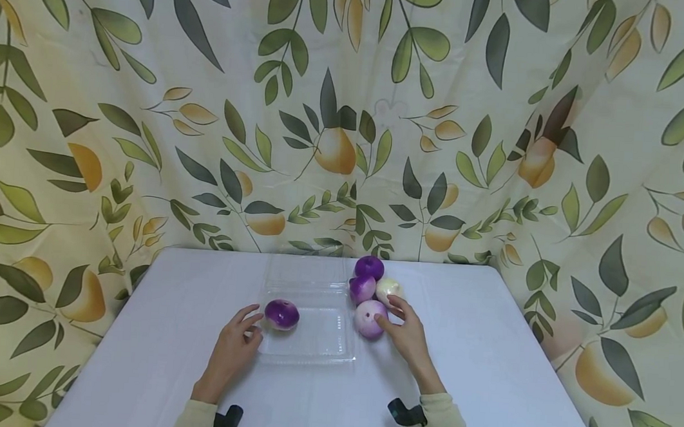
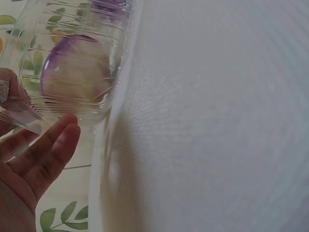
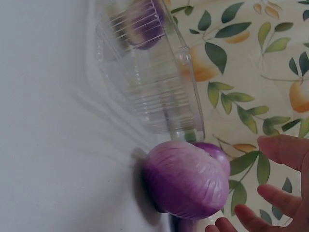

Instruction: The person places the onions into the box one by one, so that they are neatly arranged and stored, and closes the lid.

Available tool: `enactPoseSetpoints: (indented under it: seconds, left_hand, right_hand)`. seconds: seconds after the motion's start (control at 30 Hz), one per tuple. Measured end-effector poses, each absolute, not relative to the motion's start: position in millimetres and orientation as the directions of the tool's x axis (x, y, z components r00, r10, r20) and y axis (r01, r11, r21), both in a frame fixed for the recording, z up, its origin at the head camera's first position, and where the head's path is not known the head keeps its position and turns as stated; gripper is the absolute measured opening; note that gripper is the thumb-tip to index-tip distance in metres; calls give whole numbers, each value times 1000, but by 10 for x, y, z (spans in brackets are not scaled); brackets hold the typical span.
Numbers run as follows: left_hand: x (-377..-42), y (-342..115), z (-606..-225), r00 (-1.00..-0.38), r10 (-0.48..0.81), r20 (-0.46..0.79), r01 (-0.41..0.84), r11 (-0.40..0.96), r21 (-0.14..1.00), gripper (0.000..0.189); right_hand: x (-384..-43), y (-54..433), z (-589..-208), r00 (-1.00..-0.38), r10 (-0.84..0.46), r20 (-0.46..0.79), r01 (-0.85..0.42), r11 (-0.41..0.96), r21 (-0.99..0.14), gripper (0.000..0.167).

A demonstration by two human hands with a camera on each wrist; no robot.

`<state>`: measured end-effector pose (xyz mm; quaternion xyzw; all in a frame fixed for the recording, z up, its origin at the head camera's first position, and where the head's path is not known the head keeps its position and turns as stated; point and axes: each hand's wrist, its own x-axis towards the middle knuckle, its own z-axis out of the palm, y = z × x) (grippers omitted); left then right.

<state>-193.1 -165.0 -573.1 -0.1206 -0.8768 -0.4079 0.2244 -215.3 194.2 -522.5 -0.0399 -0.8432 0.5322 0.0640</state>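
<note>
The left grip (image 1: pixel 236 345) has its fingers loosely bent at the clear container's (image 1: pixel 326 351) left rim; whether they pinch it cannot be told. Just right of these fingers, inside the container, sits a glossy deep-purple onion (image 1: pixel 281 315). Farther right, on the surface (image 1: pixel 496 376), four more onions (image 1: pixel 369 319) cluster: dark purple, violet-and-white, pale purple, creamy white. The right grip (image 1: pixel 408 336), fingers spread, is just beside the pale and white ones.

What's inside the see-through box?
One onion sits in the left part of the box. I can't see the spot right under it, because it's covered.
</note>
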Motion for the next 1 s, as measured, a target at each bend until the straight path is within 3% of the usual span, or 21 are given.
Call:
enactPoseSetpoints:
  seconds: [1.0]
  left_hand:
    - [-1921,-1644,-5696,-882,24,470,375,640,671,32]
  right_hand:
    - [-2274,1873,-5480,-993,104,-49,86,382,-920,62]
